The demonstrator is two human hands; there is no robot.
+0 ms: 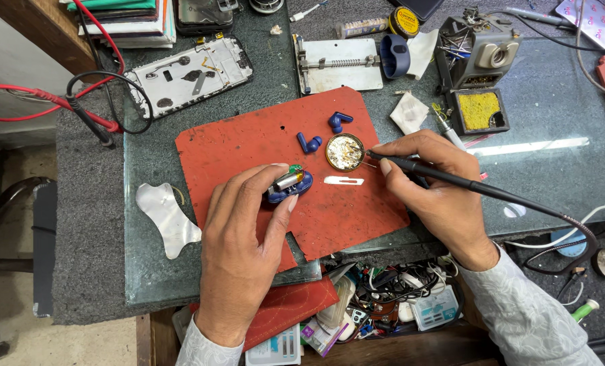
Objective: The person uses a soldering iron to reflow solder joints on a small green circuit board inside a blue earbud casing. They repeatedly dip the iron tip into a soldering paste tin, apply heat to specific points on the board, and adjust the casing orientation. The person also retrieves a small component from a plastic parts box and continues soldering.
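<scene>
Left hand [248, 230] curled over the red mat [248, 146], thumb and forefinger pinching an opened blue earbud [290, 184] with a small silver cell and a scrap of green board showing on top; earbud held just above the mat's middle, fingers pressed close about it rather than spread. Right hand [434, 190] closed in a pen grip around a black soldering iron [451, 177], tip laid against the edge of a round brass tin [345, 151] near the mat's upper right; tin filled with pale, shiny flux or solder scraps, hard to tell which. Black cable of the iron trailed off to the right over the glass tabletop [553, 115]. Two loose blue earbud pieces [309, 143] lay just left of and above the tin, apart from the held one; a small white blade-shaped sliver [344, 181] rested on the mat between the two hands. Beyond the mat: a stripped phone frame [190, 71] at upper left, a metal board holder [339, 64] at top centre, an iron stand with a yellow sponge [478, 110] at upper right, a crumpled white tissue [409, 112] beside it. Red and black probe leads [78, 102] looped over the left edge of the bench.
</scene>
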